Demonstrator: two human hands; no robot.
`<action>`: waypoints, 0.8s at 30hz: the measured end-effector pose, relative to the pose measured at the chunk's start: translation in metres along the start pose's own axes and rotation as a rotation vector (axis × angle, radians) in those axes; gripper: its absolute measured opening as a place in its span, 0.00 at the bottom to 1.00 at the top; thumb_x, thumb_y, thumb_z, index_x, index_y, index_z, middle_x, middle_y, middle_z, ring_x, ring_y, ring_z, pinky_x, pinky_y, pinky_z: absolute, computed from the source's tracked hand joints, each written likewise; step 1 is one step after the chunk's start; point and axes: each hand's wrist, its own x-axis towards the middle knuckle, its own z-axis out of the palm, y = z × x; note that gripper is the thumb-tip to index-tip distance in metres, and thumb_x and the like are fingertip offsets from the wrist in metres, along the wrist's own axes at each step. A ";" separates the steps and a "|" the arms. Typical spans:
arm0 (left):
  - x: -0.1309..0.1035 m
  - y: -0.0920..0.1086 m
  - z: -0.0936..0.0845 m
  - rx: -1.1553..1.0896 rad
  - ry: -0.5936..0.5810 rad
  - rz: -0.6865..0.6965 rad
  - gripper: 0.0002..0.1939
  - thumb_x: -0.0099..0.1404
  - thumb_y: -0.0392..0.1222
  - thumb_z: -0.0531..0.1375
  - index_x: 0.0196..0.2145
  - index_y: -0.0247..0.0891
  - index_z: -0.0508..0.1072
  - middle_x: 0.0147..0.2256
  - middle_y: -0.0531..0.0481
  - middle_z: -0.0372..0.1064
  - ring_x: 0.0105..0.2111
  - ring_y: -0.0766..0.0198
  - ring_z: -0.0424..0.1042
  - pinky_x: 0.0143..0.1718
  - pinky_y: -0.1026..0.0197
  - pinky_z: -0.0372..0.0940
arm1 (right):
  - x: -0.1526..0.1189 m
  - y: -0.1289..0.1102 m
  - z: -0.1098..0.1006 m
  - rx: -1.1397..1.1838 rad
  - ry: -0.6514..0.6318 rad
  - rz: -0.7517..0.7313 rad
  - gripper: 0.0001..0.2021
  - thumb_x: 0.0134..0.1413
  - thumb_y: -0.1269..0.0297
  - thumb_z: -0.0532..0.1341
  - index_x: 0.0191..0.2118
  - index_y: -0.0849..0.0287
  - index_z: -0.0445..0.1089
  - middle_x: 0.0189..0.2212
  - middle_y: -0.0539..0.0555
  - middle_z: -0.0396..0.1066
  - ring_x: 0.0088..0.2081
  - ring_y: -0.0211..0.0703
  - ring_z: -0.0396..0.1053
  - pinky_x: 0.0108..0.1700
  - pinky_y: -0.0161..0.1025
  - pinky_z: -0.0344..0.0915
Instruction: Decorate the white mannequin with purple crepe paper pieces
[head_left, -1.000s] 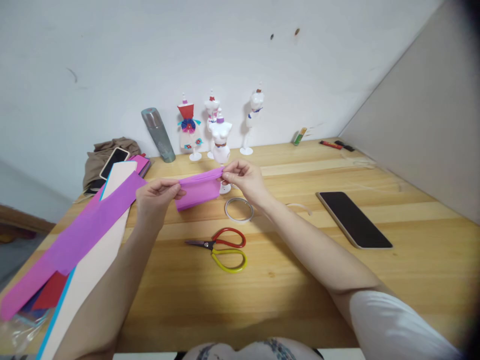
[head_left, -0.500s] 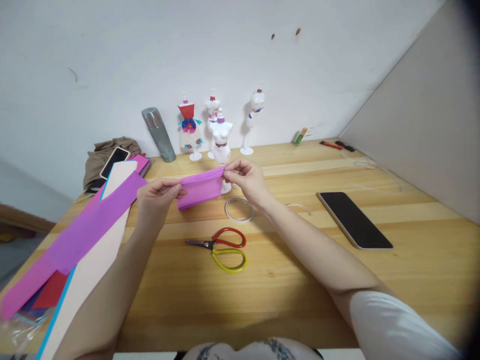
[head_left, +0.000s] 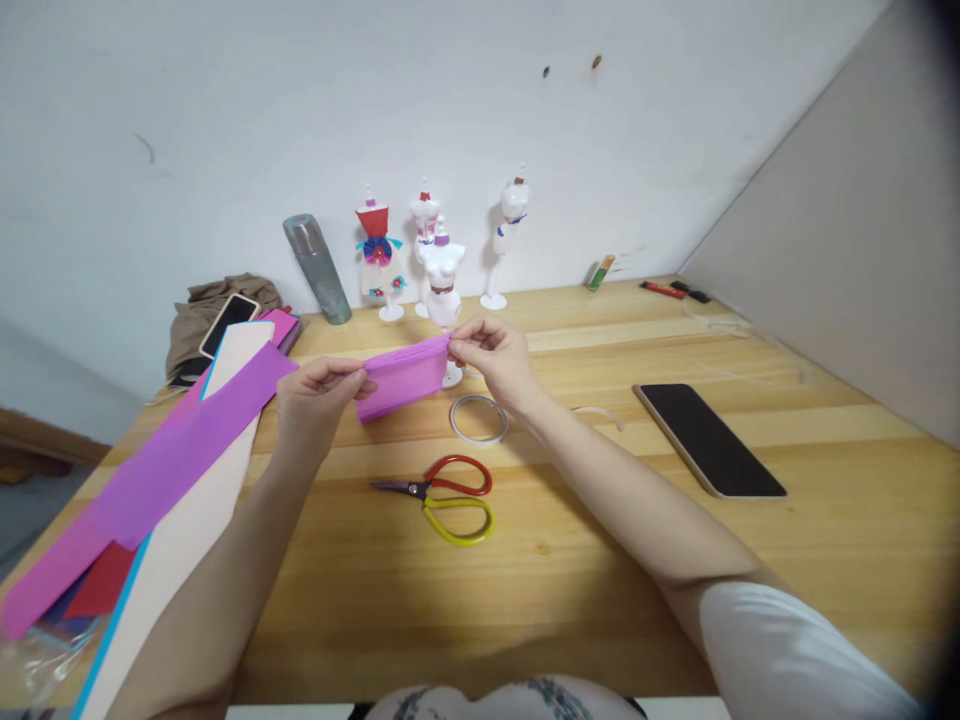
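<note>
Between both hands a folded piece of purple crepe paper or thin fabric (head_left: 405, 380) hangs stretched, with a folded band along its top edge. My left hand (head_left: 319, 395) pinches its left top corner. The right top corner is pinched by my right hand (head_left: 491, 355). Just behind the purple piece stands a small white dress-form mannequin (head_left: 442, 265), its lower part partly hidden. Below my right hand lies a roll of narrow tape (head_left: 478, 420). Scissors (head_left: 431, 493) with one red and one yellow handle rest nearer to me, blades pointing left.
More mannequins stand along the wall, one in a red dress (head_left: 373, 222), beside a grey bottle (head_left: 319, 270). Purple and pink sheets (head_left: 195, 440) lie over a pale board at left, near a phone (head_left: 229, 325) and brown cloth (head_left: 195, 315). A large phone (head_left: 709, 440) lies right.
My left hand and the left end of the purple piece have shifted very slightly to the right. Both hands keep their pinch; everything else looks the same.
</note>
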 end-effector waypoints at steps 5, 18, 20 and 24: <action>-0.001 0.000 -0.001 -0.014 -0.011 -0.014 0.10 0.49 0.45 0.69 0.28 0.38 0.78 0.22 0.50 0.78 0.24 0.58 0.79 0.31 0.57 0.76 | 0.000 0.000 0.000 0.005 0.003 -0.013 0.12 0.42 0.59 0.73 0.31 0.56 0.72 0.22 0.46 0.70 0.24 0.34 0.65 0.28 0.36 0.65; 0.000 -0.006 0.000 0.049 0.051 0.069 0.09 0.50 0.45 0.68 0.29 0.39 0.79 0.22 0.51 0.77 0.24 0.59 0.79 0.31 0.56 0.77 | 0.000 0.004 -0.001 -0.075 0.010 0.001 0.10 0.42 0.64 0.70 0.35 0.54 0.81 0.33 0.50 0.79 0.34 0.41 0.73 0.41 0.42 0.73; -0.001 -0.007 -0.001 0.073 0.069 0.099 0.08 0.51 0.44 0.68 0.30 0.39 0.80 0.22 0.52 0.77 0.23 0.60 0.78 0.31 0.56 0.76 | 0.000 0.006 -0.002 -0.105 0.007 -0.027 0.09 0.44 0.65 0.69 0.36 0.53 0.81 0.34 0.51 0.79 0.36 0.42 0.74 0.44 0.43 0.72; 0.000 -0.010 -0.002 0.133 0.070 0.134 0.10 0.53 0.44 0.66 0.34 0.39 0.81 0.24 0.52 0.78 0.25 0.60 0.78 0.33 0.57 0.76 | -0.001 0.007 -0.003 -0.191 -0.012 -0.100 0.07 0.49 0.64 0.66 0.35 0.54 0.81 0.35 0.51 0.79 0.37 0.42 0.74 0.45 0.44 0.71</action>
